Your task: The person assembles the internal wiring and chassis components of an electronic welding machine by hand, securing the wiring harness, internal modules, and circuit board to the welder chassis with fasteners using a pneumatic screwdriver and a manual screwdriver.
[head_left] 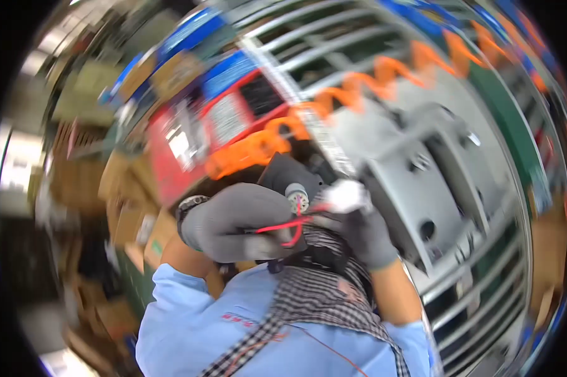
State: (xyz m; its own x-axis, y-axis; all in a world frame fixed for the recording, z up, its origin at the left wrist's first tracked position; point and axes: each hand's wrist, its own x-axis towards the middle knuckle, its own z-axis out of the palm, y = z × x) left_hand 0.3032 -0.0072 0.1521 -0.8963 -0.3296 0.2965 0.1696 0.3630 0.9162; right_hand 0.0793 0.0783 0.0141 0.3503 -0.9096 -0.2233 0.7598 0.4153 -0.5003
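Left hand and right hand met mid-frame, a wire and a small round connector between them. Metal housing sat right of the hands, coiled hose behind. Cardboard boxes stacked left.

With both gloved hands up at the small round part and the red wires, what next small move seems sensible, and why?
Probably steady the small round part with the left hand while the right hand draws the red wires clear. The wires loop across the left hand's glove beside the part, and the blurred picture hides finer detail.
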